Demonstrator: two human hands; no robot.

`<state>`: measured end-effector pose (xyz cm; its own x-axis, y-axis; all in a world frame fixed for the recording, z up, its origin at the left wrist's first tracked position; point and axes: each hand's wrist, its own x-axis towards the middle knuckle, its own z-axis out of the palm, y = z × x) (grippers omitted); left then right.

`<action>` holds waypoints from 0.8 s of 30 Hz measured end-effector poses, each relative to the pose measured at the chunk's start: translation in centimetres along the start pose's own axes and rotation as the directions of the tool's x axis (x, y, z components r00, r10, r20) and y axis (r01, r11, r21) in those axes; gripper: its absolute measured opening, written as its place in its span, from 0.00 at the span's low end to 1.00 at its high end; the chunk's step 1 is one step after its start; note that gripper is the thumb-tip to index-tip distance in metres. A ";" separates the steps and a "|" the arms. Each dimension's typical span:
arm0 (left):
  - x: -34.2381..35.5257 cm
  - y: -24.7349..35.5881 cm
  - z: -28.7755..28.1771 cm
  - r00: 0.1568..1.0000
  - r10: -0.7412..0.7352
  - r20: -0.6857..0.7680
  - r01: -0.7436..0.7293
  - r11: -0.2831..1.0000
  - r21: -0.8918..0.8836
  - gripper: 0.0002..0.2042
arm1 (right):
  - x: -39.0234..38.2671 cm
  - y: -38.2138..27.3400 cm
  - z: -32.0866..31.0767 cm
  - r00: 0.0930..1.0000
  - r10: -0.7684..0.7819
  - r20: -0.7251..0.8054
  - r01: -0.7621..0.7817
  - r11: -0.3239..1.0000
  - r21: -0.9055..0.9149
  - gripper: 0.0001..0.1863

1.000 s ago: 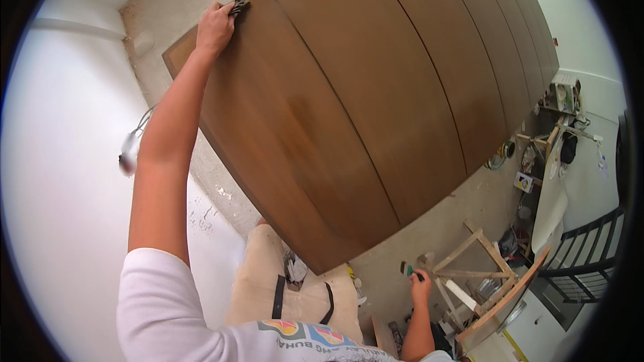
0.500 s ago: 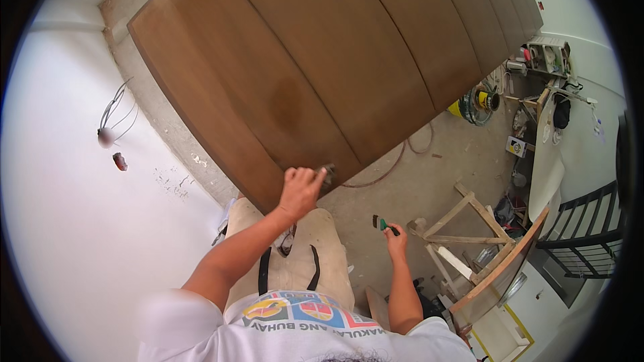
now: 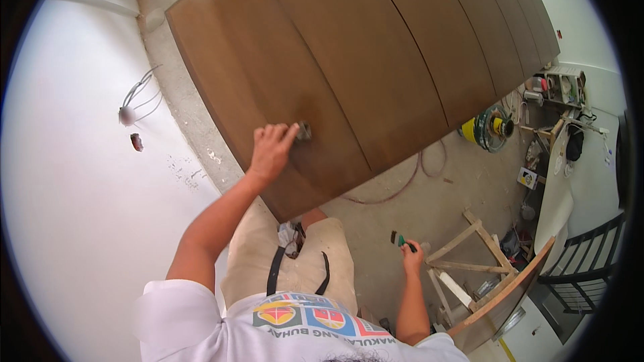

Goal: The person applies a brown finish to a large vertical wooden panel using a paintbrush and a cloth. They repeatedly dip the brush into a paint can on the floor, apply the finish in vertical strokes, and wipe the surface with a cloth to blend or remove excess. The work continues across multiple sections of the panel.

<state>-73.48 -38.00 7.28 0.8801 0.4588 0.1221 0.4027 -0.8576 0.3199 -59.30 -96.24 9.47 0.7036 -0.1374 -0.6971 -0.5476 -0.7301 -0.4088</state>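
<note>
At the near end of the brown grooved panel [image 3: 362,74], my left fingers [image 3: 272,135] are closed around a dark wad [image 3: 304,131] resting against its surface. To the right, clear of the panel, my right fingers [image 3: 409,249] are closed on a green-and-black brush [image 3: 401,240], bristles [image 3: 394,236] pointing left. A wooden frame [image 3: 469,267] stands farther right.

1 brush [image 3: 401,240], 1 rag [image 3: 305,132], 1 brown panel [image 3: 362,80], 2 grips [image 3: 270,151] [image 3: 412,255]

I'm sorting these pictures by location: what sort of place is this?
Probably an interior under construction or renovation: loose wires poke from the white wall, a small hole gapes below, and the floor looks like raw concrete.
</note>
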 end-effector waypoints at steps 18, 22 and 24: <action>31.8 -37.4 -5.0 0.911 -0.342 -0.231 0.387 0.901 0.196 0.19 | -6.8 -11.3 9.3 0.997 0.043 -0.069 -0.051 0.990 -0.128 0.09; 27.3 -30.4 -3.5 0.980 0.086 -0.177 -0.081 0.996 0.036 0.18 | -8.0 -13.1 11.1 0.996 0.059 -0.074 -0.072 0.978 -0.196 0.08; 27.2 -30.8 -3.9 0.971 0.177 -0.161 -0.181 0.984 -0.006 0.18 | -8.7 -14.5 12.7 0.994 0.073 -0.081 -0.085 0.983 -0.161 0.08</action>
<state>-62.93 1.79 4.42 0.8854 0.3308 0.3264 0.2356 -0.9249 0.2983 -63.29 -75.96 13.97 0.6963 -0.2440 -0.6750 -0.5257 -0.8137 -0.2481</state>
